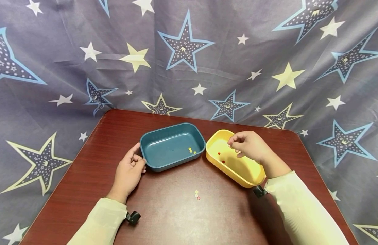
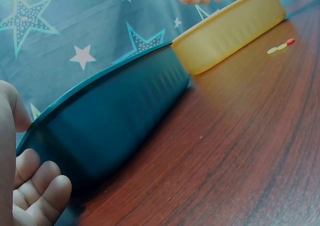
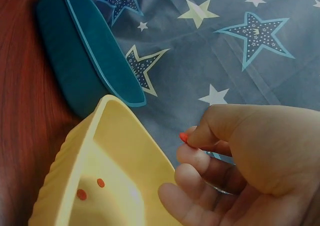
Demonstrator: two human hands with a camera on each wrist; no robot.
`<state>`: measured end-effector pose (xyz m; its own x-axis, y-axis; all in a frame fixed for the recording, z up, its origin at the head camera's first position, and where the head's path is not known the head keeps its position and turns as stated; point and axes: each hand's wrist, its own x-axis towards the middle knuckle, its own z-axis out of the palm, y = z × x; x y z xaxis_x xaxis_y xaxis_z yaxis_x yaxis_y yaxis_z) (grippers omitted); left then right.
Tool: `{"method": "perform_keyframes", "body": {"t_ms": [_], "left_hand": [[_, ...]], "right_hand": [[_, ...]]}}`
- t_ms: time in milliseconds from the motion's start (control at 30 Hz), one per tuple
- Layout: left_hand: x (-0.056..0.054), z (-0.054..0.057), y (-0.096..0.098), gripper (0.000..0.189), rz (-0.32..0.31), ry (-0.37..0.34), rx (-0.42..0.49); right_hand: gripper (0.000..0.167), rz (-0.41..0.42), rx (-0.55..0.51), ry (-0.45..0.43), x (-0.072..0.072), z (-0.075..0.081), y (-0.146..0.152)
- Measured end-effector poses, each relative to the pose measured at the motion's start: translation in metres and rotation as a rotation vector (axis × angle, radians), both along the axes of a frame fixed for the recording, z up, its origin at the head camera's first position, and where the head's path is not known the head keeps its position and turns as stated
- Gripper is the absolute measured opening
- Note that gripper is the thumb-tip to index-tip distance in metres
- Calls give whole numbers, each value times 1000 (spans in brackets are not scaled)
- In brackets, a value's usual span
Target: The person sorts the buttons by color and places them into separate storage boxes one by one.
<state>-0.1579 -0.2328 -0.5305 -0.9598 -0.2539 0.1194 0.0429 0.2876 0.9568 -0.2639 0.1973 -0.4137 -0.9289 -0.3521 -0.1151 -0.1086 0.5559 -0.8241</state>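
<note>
Red shows between the right hand's (image 1: 248, 146) thumb and forefinger – one small disc (image 3: 183, 137) pinched over the yellow tray (image 1: 224, 167), where two more red discs (image 1: 219, 153) lie on the bottom. At the outer end of the teal tray (image 1: 164, 148), which holds three yellow discs (image 1: 190, 148) near its right end, the left hand (image 1: 127, 175) touches the rim, its fingers loosely bent – and on the brown table (image 1: 170, 204) nearer the person lie two pale yellow discs (image 2: 282, 46) and a red one (image 2: 291, 41).
</note>
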Motion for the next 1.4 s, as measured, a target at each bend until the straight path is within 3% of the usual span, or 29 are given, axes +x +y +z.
{"method": "perform_keyframes", "body": {"t_ms": [333,600,933,1233,1400], "left_hand": [[1,1,1,60,-5,14,12],[9,23,9,61,-2,0,17],[1,3,1,61,-6,2,16],[1,0,0,61,-4,9,18],[1,3,2,61,-4,4,17]], "right_hand": [[13,10,36,-12,-12,-3,-4],[11,12,71,12,-16,-9,-6],[8,7,91,13,-16,-10,-8],[11,3,94,5,-15,-11,-6],[12,1,98,5,-15,-12,-4]]}}
